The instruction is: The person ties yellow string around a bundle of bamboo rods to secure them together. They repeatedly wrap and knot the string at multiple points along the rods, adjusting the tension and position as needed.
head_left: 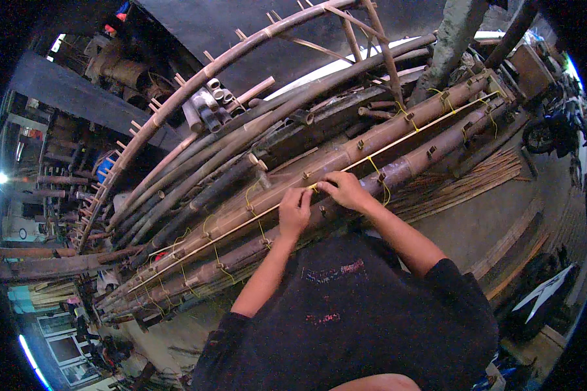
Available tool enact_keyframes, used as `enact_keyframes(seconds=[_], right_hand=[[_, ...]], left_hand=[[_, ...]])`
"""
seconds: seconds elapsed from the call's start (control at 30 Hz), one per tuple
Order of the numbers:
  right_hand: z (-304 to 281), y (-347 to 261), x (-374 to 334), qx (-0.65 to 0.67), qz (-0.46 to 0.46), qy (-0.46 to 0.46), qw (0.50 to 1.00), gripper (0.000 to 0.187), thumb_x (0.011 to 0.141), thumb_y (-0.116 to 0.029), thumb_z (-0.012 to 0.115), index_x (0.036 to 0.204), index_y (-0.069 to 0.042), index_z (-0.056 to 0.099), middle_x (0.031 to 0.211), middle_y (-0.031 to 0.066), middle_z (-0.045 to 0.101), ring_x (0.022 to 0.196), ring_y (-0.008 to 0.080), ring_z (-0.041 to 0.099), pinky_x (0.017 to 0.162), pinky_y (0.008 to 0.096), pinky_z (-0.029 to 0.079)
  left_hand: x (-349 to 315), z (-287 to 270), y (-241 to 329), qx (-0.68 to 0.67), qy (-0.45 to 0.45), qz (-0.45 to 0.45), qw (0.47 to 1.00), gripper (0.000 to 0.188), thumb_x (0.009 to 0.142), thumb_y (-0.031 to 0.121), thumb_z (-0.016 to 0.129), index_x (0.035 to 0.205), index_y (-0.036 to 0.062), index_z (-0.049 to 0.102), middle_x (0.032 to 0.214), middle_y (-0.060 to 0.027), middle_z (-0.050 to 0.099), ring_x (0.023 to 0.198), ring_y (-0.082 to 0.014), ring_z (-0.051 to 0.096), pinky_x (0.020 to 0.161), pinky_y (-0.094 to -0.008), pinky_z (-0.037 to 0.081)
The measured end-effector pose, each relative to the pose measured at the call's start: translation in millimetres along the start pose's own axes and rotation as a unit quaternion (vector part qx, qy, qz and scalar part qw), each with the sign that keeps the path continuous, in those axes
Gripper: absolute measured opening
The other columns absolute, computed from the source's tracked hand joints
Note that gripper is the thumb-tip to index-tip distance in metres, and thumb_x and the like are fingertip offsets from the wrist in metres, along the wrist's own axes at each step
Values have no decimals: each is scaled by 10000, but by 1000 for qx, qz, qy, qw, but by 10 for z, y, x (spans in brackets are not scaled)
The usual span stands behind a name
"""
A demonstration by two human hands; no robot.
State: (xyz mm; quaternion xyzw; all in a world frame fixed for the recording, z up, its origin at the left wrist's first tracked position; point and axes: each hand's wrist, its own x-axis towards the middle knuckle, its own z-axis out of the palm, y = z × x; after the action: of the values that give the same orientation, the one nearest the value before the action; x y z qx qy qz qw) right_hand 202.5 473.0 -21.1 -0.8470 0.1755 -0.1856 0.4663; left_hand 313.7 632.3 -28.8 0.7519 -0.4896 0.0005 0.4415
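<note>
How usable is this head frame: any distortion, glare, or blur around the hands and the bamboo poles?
Head view: strong fisheye bend, so the bamboo poles curve toward the black rim; the left hand and right hand sit mid-frame, reasonably sharp, pinching a yellow cord; light is dim with a bluish cast; a bright lamp flares at the left edge; the background is dark and soft.

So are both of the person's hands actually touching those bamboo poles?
Touching. The head view shows the left hand and right hand resting on the bamboo poles, fingers pinching at a yellow tie.
</note>
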Motion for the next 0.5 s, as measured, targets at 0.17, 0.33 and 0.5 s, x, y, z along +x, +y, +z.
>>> enact_keyframes(seconds=[0.17,0.33,0.5], right_hand=[[-85,156,-260,-217,33,-22,975,260,914,-267,618,917,-11,660,882,187,638,847,390,618,776,456,501],[135,-68,-91,100,-69,27,992,312,949,-320,576,839,-33,625,810,140,609,797,356,592,879,446,455],[-12,192,6,-128,-151,-149,969,317,961,-317,564,758,-75,598,740,105,607,800,315,586,915,448,363]], left_hand=[[297,-465,-75,-453,59,-349,818,242,1014,242,507,882,58,591,799,-54,599,819,-235,633,864,-392,510],[588,-442,-220,-661,48,-374,649,285,1020,248,484,774,103,479,727,-18,517,689,-179,536,893,-412,483],[627,-206,-792,-528,78,-401,745,304,995,274,519,752,152,385,605,39,337,471,-82,311,452,-282,346]])
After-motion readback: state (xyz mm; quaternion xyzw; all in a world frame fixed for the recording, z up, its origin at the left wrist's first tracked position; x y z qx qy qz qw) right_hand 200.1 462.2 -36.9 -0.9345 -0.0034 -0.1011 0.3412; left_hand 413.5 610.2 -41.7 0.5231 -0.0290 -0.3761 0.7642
